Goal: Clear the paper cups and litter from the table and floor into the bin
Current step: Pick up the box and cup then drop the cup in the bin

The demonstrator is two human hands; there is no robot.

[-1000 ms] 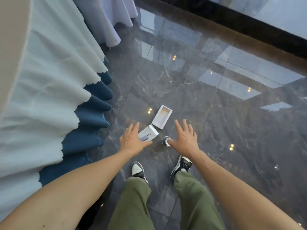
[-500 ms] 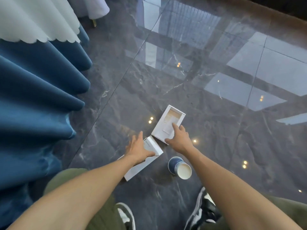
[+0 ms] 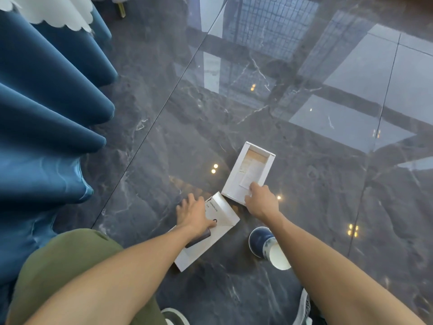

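My left hand (image 3: pixel 195 214) presses flat on near box lid (image 3: pixel 208 233), fingers spread, no grip. Right hand (image 3: pixel 261 201) pinches near edge of open box tray (image 3: pixel 248 172). Paper cup (image 3: pixel 269 247) lies tipped on floor (image 3: pixel 304 184) by right forearm. Risk: one-edge pinch tilts tray, insert slides out; forearm knocks cup rolling.
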